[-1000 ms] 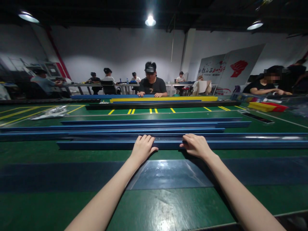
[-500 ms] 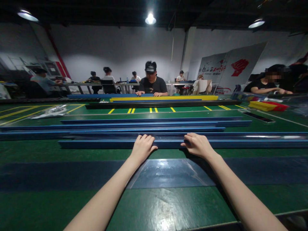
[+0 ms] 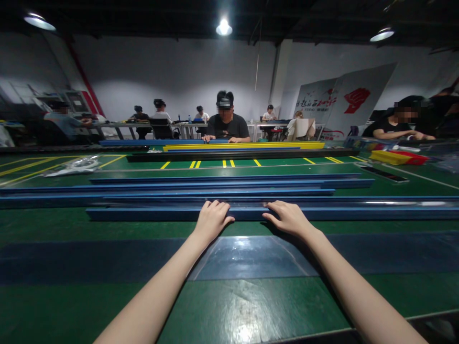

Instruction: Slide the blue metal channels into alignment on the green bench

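Observation:
A long blue channel rail [image 3: 358, 213] lies across the green table [image 3: 229, 306], with a glossy clear strip along its inside. My left hand [image 3: 213, 220] grips the near wall of this rail, fingers bent over into the channel and thumb on the near side. To its right, my right hand [image 3: 287, 217] rests on the same rail, fingertips over the wall and thumb in front. A flat transparent sheet [image 3: 251, 258] lies on the table between my forearms and the rail, stretching to both sides.
More blue rails [image 3: 172, 185] lie just beyond. Farther off are a black rail [image 3: 244, 155], a yellow rail [image 3: 308, 145], a plastic bag [image 3: 81, 165], a phone [image 3: 385, 173] and a yellow tray [image 3: 387, 157]. A person [image 3: 229, 124] sits opposite; others sit around the room.
My right hand has moved a little left along the blue rail, closer to my left hand. My left hand has stayed in nearly the same place.

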Available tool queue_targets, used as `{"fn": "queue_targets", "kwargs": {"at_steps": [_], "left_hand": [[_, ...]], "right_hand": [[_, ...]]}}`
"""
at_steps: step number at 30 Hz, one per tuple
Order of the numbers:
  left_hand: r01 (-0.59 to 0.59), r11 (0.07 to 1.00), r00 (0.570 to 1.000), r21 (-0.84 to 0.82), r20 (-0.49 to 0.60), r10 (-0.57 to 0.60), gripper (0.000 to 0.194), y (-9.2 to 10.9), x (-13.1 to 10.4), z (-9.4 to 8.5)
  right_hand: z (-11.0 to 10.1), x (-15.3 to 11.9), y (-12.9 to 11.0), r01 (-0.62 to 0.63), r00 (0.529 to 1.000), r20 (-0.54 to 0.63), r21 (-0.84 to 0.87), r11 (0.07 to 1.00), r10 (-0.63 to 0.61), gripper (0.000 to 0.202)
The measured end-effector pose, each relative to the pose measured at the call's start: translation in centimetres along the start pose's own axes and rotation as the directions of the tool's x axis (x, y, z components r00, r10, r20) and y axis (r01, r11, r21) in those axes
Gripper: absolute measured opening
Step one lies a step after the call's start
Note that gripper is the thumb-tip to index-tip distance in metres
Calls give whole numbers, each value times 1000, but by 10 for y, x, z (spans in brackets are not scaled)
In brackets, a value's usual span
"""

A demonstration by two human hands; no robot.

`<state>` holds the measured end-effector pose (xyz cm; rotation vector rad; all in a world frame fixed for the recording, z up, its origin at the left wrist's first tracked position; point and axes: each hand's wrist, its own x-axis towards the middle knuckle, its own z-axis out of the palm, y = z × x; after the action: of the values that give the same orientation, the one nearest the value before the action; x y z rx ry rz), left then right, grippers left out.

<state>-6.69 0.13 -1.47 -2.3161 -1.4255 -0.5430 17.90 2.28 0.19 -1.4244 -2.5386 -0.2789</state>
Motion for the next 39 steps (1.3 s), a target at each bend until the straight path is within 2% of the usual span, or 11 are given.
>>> {"fn": "queue_targets", "kwargs": {"at_steps": [19,39], "left_hand": [[37,999,994,21,105,-39,28,1,3,-6],[48,999,990,14,135,-49,28,0,5,-7]], "right_hand": [[1,-1,-1,3,1000,-26,47,999,-2,37],[1,0,-1,5,1000,-23,33,999,-5,37]]}}
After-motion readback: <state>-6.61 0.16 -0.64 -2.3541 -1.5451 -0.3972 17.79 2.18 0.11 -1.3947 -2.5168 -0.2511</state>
